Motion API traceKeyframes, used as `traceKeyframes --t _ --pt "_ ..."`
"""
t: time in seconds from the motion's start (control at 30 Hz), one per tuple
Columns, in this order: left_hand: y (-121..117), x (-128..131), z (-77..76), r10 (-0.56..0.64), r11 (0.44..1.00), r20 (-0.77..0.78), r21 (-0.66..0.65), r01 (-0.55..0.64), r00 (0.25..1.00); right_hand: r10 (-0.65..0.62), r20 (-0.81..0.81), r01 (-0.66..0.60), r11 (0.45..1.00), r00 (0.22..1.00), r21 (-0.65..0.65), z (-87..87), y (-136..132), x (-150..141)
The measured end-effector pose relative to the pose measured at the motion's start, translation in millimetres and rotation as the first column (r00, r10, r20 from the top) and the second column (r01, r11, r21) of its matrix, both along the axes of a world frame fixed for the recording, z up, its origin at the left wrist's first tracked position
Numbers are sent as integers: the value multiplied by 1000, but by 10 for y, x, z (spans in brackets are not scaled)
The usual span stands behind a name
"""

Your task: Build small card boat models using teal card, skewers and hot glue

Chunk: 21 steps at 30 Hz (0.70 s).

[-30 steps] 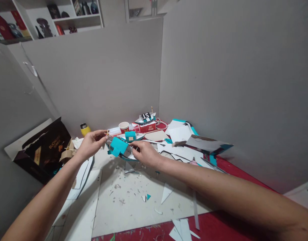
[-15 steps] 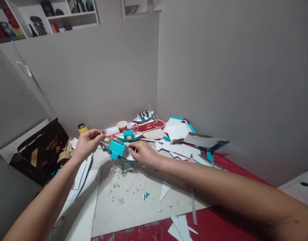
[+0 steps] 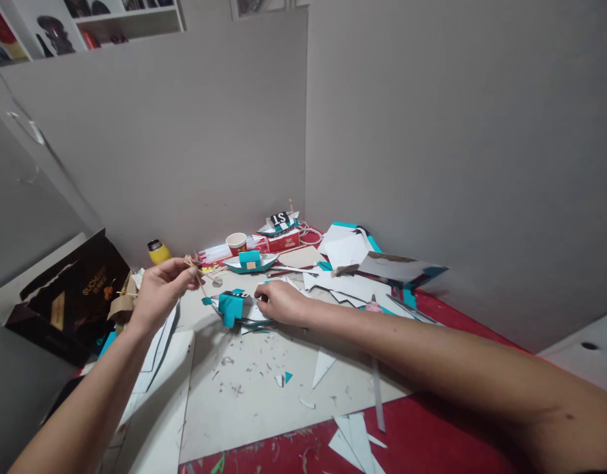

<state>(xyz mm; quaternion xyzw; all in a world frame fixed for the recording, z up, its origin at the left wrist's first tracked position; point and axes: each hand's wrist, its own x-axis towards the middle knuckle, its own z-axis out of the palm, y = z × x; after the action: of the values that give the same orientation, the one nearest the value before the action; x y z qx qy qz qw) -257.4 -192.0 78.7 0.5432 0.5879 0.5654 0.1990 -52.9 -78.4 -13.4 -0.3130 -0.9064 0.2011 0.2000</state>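
My left hand (image 3: 161, 288) is closed, its thumb and fingers pinching thin wooden sticks (image 3: 202, 286) that cross just past the fingertips. A small teal piece (image 3: 207, 301) shows at the lower end of one stick, close to the bow of a model boat. This paper boat (image 3: 231, 307) has a teal cover over its middle and a white inside. My right hand (image 3: 282, 302) grips the boat's right end, with its fingers curled over the edge. Behind it sits another teal and white paper boat (image 3: 250, 262).
At the back, a third boat (image 3: 280, 224) stands on a red box (image 3: 282, 241), near a paper cup (image 3: 236, 243). A yellow bottle (image 3: 158, 251) and a dark carton (image 3: 79, 296) are at left. Cardboard sheets (image 3: 345, 253) lie at right. Scraps (image 3: 324, 366) litter the pale board (image 3: 244, 421).
My left hand has drawn slightly left, and the sticks in it now show more plainly. The boat has turned and sits a little lower in my right hand. The view has shifted slightly.
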Motion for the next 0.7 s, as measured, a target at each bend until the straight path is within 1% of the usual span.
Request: traceKeyframes --t 0.1,0.2,0.23,0.3,0.37,0.4,0.47,0.63,0.7 --pt "-64 107 -36 -68 997 2 -24 68 998 13 -9 -13 1000 1000 -3 104 16 61" --pt "-92 219 -83 -118 992 -14 -47 117 993 31 -99 -31 1000 995 5 309 7 123" --pt "-93 255 -99 -136 989 -15 -54 135 991 62 -156 -63 998 986 0 383 -2 139" --pt "-87 326 -121 -172 983 -19 -66 170 985 160 -266 -172 985 951 -23 512 -20 163" --pt "-78 390 -124 -192 979 -30 -73 190 981 261 -310 -291 955 914 -56 599 -32 181" --pt "-74 417 -119 -196 979 -37 -72 193 980 295 -301 -330 941 907 -72 625 -33 190" --pt "-71 457 -101 -195 979 -50 -67 191 980 325 -276 -363 926 905 -100 647 -24 209" --pt "-64 478 -77 -192 980 -62 -60 188 979 297 -291 -349 926 909 -147 616 28 265" --pt "-58 471 -81 -189 981 -45 -57 187 981 314 -332 -389 902 889 -187 597 46 283"
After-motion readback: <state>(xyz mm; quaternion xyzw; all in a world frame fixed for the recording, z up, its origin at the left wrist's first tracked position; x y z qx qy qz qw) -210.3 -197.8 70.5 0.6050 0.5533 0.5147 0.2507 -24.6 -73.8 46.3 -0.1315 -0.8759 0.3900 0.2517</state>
